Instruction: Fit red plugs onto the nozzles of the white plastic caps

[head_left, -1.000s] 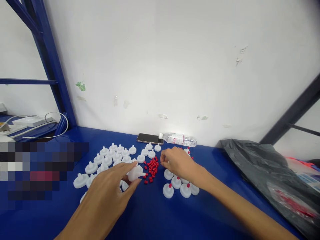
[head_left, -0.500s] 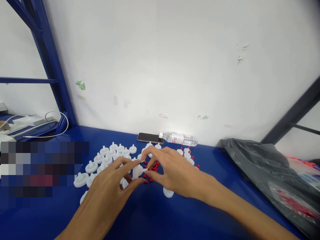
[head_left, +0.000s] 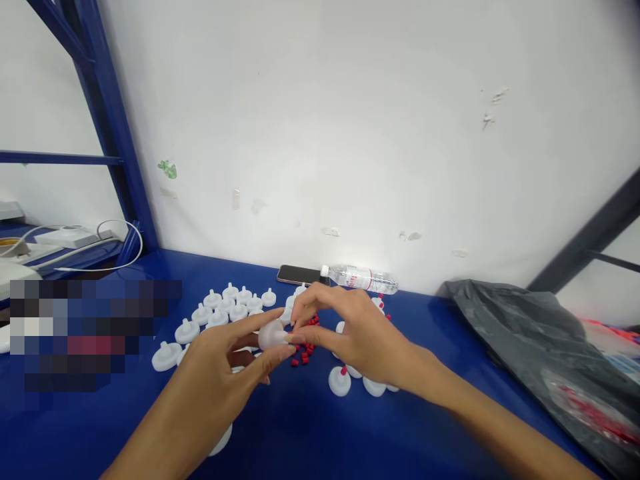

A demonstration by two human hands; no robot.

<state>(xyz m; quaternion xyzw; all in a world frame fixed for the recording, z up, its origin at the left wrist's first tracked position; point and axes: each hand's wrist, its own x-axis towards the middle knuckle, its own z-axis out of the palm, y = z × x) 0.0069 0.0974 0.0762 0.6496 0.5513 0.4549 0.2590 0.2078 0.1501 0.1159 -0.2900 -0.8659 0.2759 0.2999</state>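
Observation:
My left hand (head_left: 220, 367) is closed around a white round spouted cap (head_left: 270, 335), with its thin spout turned to the right. My right hand (head_left: 357, 333) pinches at the spout's tip, where a trace of red from a small red cap shows; the fingers mostly hide it. Beneath and behind the fingertips lie several loose red caps (head_left: 305, 359). On the left, many white spouted caps (head_left: 167, 357) stand spout up. To the right, partly under my right hand, sit several white caps with red tips (head_left: 340, 382).
A phone (head_left: 300, 274) and a clear water bottle (head_left: 360, 277) lie along the white wall at the back of the blue table (head_left: 300, 440). A dark grey plastic bag (head_left: 505, 333) covers the right side. White cables and devices (head_left: 70, 237) are at the far left.
The white cap in my left hand has turned, and my right fingertips now pinch the spout's end. My right hand has shifted slightly right, and more red-tipped caps show beneath it.

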